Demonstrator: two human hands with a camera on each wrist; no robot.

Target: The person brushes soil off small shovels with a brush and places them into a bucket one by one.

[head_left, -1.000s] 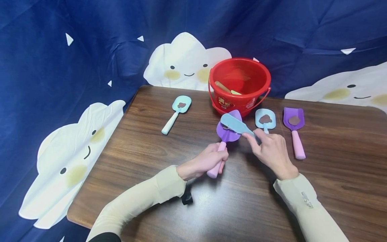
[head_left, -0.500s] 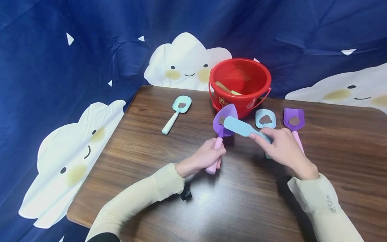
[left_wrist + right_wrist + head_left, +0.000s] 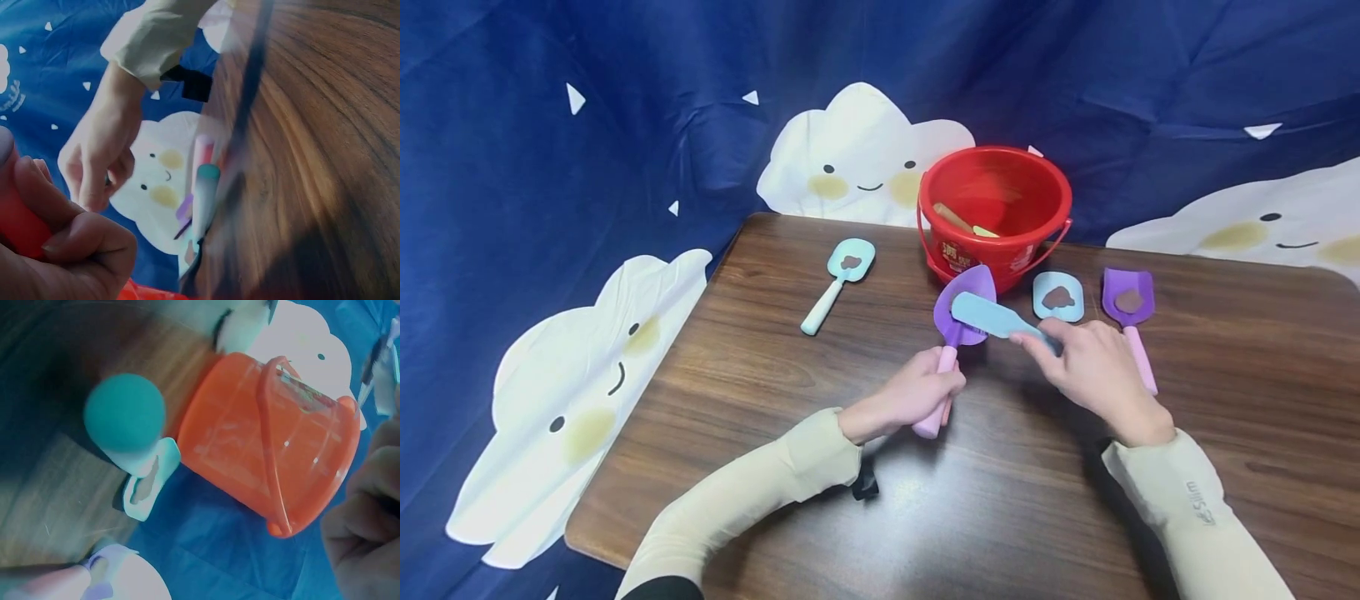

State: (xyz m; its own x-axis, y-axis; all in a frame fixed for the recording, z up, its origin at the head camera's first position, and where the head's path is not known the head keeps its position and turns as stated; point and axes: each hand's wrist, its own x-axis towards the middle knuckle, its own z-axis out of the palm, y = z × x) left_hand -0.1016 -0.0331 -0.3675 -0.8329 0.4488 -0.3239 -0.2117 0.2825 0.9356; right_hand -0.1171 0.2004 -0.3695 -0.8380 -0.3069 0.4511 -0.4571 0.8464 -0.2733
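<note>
My left hand [image 3: 917, 387] grips the pink handle [image 3: 931, 421] of a toy shovel whose pointed purple blade [image 3: 951, 287] is tilted up in front of the bucket. In the left wrist view the left hand [image 3: 75, 250] curls around that handle, which looks red there. With thumb and fingers my right hand [image 3: 1093, 367] holds a light blue flat spatula [image 3: 988, 314]. The spatula's rounded end lies across the purple blade in the head view; whether they touch I cannot tell. In the right wrist view the right hand [image 3: 369, 519] shows only at the edge.
A red bucket [image 3: 970, 250] stands behind the shovel, with a brown stick-like piece [image 3: 952, 217] inside. Three more toy shovels with brown patches lie about: a mint one [image 3: 852, 260] at left, a light blue one [image 3: 1058, 283] and a purple one [image 3: 1138, 312] at right.
The spatula and right hand shifted right, then slightly back left over the purple blade. The held shovel rose a little, then came down slightly. A brown patch seen on its blade earlier is now covered.
</note>
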